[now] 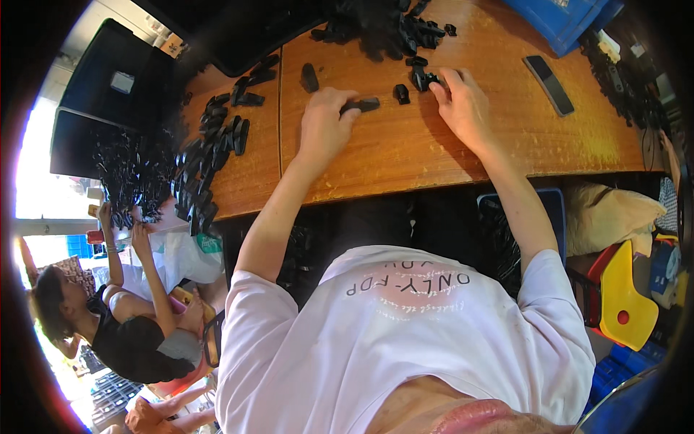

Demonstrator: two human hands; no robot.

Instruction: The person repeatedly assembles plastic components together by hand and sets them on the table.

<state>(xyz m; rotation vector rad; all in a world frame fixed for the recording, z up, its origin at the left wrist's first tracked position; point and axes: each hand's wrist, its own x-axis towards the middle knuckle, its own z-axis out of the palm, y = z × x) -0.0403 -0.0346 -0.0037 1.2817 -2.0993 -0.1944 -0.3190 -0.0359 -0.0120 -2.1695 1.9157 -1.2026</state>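
Note:
My left hand (325,121) is closed over the wooden table, with a long black plastic piece (367,105) sticking out between thumb and fingers. Another elongated black piece (309,77) lies just beyond that hand. To the right, my right hand (463,107) has its thumb and fingertips bent around a small black plastic part (431,81) at the edge of a little cluster. One short black part (401,93) stands on the wood between my hands. The undersides of my fingers are hidden.
A heap of black parts (405,29) covers the far middle of the table (491,43). More black pieces (210,155) line the left side. A phone (549,85) lies right, near a blue bin (560,22). Another person (123,318) sits at the left, hands at black parts.

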